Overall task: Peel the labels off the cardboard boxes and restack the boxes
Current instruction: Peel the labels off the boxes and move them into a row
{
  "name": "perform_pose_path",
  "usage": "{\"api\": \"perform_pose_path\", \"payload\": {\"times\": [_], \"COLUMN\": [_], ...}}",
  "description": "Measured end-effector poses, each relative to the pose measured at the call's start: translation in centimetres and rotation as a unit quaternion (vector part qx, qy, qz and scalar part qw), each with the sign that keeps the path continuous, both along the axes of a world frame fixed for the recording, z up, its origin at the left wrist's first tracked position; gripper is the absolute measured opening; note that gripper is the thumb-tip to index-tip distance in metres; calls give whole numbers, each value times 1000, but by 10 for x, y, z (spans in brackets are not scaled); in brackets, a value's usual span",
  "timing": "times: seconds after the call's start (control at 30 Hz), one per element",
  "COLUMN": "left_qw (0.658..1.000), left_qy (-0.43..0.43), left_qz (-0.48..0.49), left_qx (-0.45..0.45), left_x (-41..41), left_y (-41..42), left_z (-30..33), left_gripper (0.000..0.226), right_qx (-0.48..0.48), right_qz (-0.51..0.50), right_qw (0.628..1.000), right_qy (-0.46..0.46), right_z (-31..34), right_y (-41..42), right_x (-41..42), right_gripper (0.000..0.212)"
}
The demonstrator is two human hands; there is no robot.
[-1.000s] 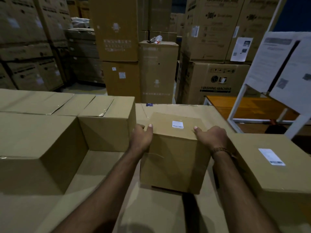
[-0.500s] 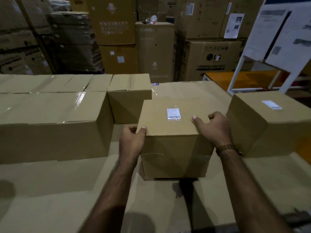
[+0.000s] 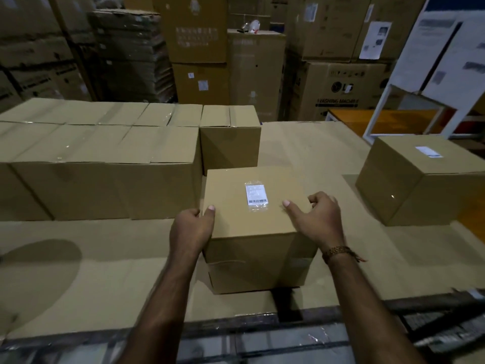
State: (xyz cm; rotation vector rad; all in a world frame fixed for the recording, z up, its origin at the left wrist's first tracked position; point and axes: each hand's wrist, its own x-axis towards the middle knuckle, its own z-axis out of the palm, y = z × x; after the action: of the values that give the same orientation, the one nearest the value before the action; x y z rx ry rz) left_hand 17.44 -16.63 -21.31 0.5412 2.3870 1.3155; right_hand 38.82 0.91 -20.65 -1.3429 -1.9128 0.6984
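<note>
Warehouse stacks of large brown cartons [image 3: 199, 30] fill the dim background from ten to two o'clock, one of them printed with a washing machine brand [image 3: 338, 93]. At two o'clock a white-framed board [image 3: 446, 46] carries printed sheets, with an orange surface [image 3: 378, 120] just below it.

Flattened cardboard sheeting [image 3: 105, 264] covers the wide work surface in the foreground; its near edge ends at six o'clock over dark slats wrapped in clear film.

Two boxes bear labels. One small cardboard box [image 3: 258, 232] sits at the centre, directly ahead of the person, and has a white barcode label [image 3: 256, 193] under clear tape on its top face. A second labelled box [image 3: 422, 179] stands well apart at three o'clock, with one white label [image 3: 427, 151] on its top.

At nine to eleven o'clock a block of sealed, unlabelled boxes [image 3: 105, 166] stands in two rows, touching one another; the exact count is hard to tell. One more plain box [image 3: 229, 137] stands at twelve o'clock, just behind the centre box.

Two bare hands are on the centre box. Left hand [image 3: 190, 229] grips its left upper edge, thumb on top and fingers curled down the side. Right hand [image 3: 317, 219] grips the right upper edge, thumb on top near the label, fingers curled over the edge. A beaded bracelet [image 3: 338, 252] circles the right wrist.
</note>
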Motion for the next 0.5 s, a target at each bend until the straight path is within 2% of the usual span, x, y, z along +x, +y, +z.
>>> {"api": "perform_pose_path", "payload": {"times": [0.17, 0.23, 0.27, 0.33, 0.4, 0.5], "left_qw": [997, 994, 993, 991, 981, 961], "left_qy": [28, 45, 58, 107, 168, 216], "left_qz": [8, -1, -13, -42, -88, -162], "left_qx": [-74, -104, -106, -76, -39, -63], "left_x": [10, 17, 22, 30, 34, 32], "left_y": [1, 8, 12, 21, 32, 46], "left_z": [0, 6, 10, 19, 25, 19], "left_gripper": [59, 66, 75, 92, 90, 75], "right_qx": [-36, -57, -31, 94, 173, 81], "right_qz": [21, 27, 17, -5, 39, 169], "right_qw": [998, 995, 992, 972, 963, 975], "right_qy": [-39, -75, -122, -215, -202, -118], "right_z": [-14, -12, -9, -1, 9, 22], "right_y": [0, -1, -2, -2, 1, 11], "right_x": [10, 10, 8, 3, -9, -37], "right_gripper": [55, 64, 73, 86, 79, 53]}}
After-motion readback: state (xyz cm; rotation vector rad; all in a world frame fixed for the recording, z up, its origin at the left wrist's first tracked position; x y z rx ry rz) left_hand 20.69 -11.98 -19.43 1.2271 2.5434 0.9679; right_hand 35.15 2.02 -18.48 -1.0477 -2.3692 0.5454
